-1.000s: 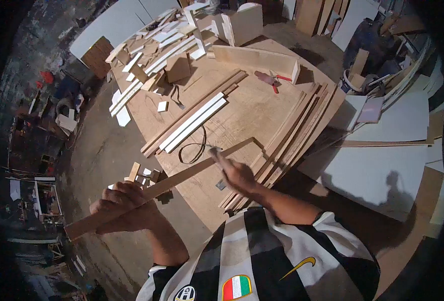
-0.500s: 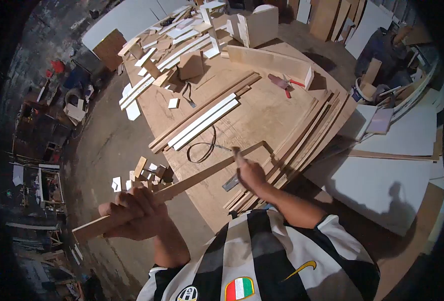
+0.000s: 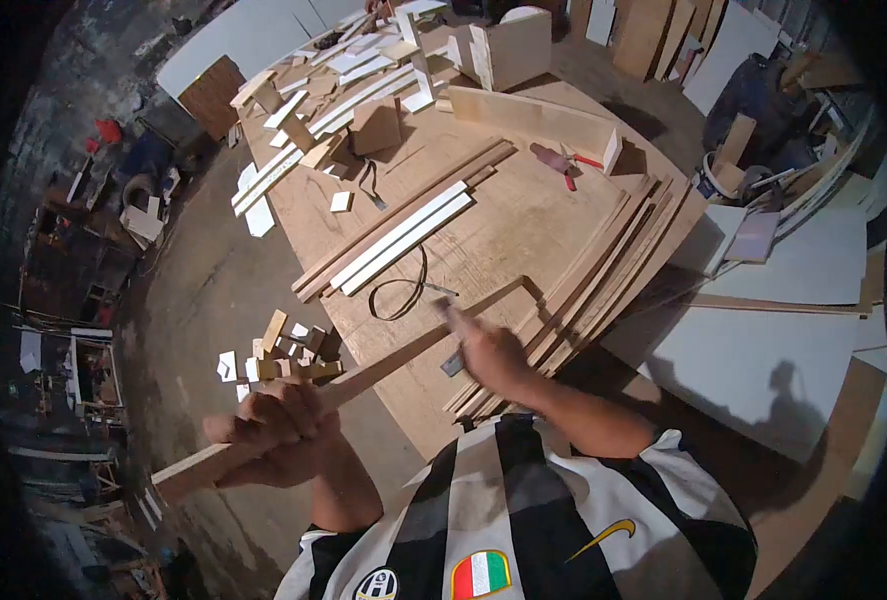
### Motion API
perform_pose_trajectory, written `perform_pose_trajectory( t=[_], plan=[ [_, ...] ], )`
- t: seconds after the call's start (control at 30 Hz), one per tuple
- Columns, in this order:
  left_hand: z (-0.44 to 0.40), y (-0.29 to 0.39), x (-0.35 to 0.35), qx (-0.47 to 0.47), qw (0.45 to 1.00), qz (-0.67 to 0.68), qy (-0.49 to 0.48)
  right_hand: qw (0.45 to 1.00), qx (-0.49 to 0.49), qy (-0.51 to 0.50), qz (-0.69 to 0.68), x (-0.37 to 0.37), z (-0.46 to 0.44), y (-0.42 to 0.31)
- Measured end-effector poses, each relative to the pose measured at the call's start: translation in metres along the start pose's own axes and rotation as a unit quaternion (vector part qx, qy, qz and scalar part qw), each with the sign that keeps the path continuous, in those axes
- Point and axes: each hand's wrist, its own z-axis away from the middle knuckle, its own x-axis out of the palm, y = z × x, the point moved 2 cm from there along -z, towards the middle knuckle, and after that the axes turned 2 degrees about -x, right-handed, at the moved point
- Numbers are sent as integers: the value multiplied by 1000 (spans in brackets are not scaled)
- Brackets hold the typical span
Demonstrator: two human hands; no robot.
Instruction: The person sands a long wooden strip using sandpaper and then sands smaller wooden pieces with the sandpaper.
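Item under inspection: 1 wooden strip (image 3: 388,364), held slantwise across the body, its near end out past the edge of the counter (image 3: 518,215) and its far end over the counter top. Contact at the far end cannot be confirmed.

Left hand (image 3: 278,425): fingers clenched round the strip near its outer end. Right hand (image 3: 493,360): fingers bent at the strip farther along; whether they grip it, or a small dark object at their tips, cannot be told.

Progress: the work appears under way on this 1 length, which is loose and joined to nothing. A stack (image 3: 603,270) of similar lengths lies along the right side of the counter, and 2 white strips (image 3: 403,240) lie near its middle; whether these are finished or waiting cannot be determined. A grey flat piece (image 3: 451,366) lies just beside the right hand. Offcuts (image 3: 275,330) are heaped on the floor beside the counter.

Markings: the striped shirt (image 3: 523,480) bears a yellow Nike swoosh (image 3: 601,540), a green, white and red shield (image 3: 481,575) and a black-and-white badge (image 3: 376,585). No lettering is legible on these, nor on the timber.
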Motion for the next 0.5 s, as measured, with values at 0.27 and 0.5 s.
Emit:
perform_pose_trajectory(
  t=[0.27, 0.5],
  plan=[
    [3, 2, 3, -5, 1000, -15, -8, 994, -77, 52, -50, -12, 19, -23],
    [4, 4, 4, 8, 999, -15, -27, 992, -105, 57, -29, -6, 28, -30]
  ],
)
